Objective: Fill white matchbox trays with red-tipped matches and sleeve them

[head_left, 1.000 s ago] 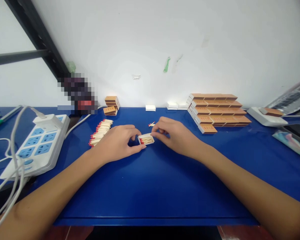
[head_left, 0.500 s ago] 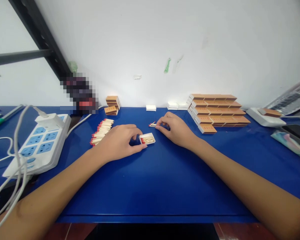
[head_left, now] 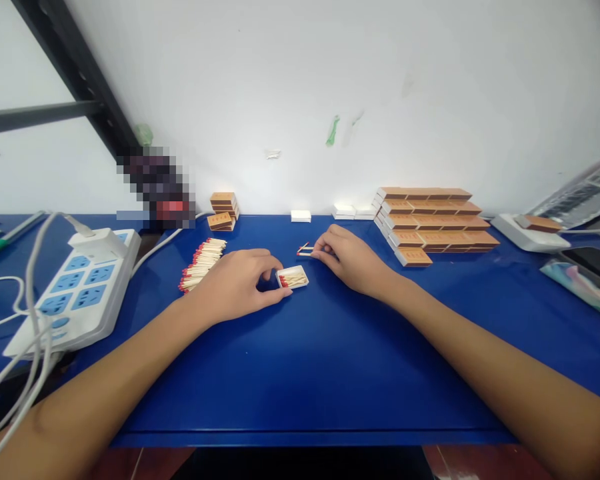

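A small white matchbox tray (head_left: 300, 272) partly filled with red-tipped matches lies on the blue table. My left hand (head_left: 237, 283) grips its left end between thumb and fingers. To the tray's upper right, my right hand (head_left: 344, 257) pinches a few loose matches (head_left: 306, 251) at their plain ends, red heads pointing left. The fingers hide the far ends of those matches. Behind my left hand spreads a pile of matches (head_left: 206, 257), partly covered by that hand.
Brown matchboxes (head_left: 437, 223) are stacked in steps at the right, beside white trays (head_left: 344, 211). A smaller matchbox stack (head_left: 223, 200) and another white tray (head_left: 301, 216) stand by the wall. A power strip (head_left: 87, 283) with cables lies left; a phone (head_left: 595, 263) lies right.
The matches in my right fingertips have shifted and fanned apart, with one now angled upward. My left hand keeps its grip on the tray.
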A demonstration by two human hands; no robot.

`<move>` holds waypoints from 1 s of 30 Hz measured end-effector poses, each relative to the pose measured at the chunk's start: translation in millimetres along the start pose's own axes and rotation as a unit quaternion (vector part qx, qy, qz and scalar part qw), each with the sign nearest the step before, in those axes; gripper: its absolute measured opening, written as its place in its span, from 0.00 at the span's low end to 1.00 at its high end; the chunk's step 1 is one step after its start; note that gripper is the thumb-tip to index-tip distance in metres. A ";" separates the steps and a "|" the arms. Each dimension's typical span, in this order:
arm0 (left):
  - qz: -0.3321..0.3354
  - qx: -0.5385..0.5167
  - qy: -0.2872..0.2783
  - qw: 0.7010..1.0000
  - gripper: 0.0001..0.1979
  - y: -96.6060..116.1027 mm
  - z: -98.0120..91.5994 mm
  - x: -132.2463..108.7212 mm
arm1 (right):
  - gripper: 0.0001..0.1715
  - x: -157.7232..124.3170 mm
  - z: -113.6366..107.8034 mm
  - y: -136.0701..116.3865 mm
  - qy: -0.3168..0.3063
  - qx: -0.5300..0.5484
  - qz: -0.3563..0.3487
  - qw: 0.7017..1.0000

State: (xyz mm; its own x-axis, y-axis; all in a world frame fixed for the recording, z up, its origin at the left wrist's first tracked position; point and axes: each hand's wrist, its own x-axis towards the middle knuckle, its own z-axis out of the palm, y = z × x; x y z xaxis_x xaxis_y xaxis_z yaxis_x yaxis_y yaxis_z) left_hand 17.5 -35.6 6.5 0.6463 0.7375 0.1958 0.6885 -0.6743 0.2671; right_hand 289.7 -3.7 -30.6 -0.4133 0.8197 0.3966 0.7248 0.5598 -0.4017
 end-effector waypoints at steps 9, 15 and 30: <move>0.003 -0.001 0.007 1.000 0.16 -0.9 0.8 -0.4 | 0.08 -12.3 -8.1 -45.5 -0.060 -0.018 -0.097 0.993; -0.001 -0.002 0.007 1.000 0.15 0.0 0.8 0.1 | 0.08 -9.7 -3.7 -28.1 -0.018 0.034 -0.046 0.998; 0.001 -0.001 0.003 1.000 0.16 0.1 0.0 -0.3 | 0.06 3.6 0.1 11.4 -0.005 -0.003 0.066 0.998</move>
State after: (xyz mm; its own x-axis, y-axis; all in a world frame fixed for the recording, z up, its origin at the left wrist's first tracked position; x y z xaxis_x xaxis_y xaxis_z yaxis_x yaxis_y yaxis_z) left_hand 17.3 -35.8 6.4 0.6454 0.7367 0.2019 0.6866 -0.6753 0.2692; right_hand 296.4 5.7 -33.8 -0.3185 0.8876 0.3329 0.7771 0.4455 -0.4445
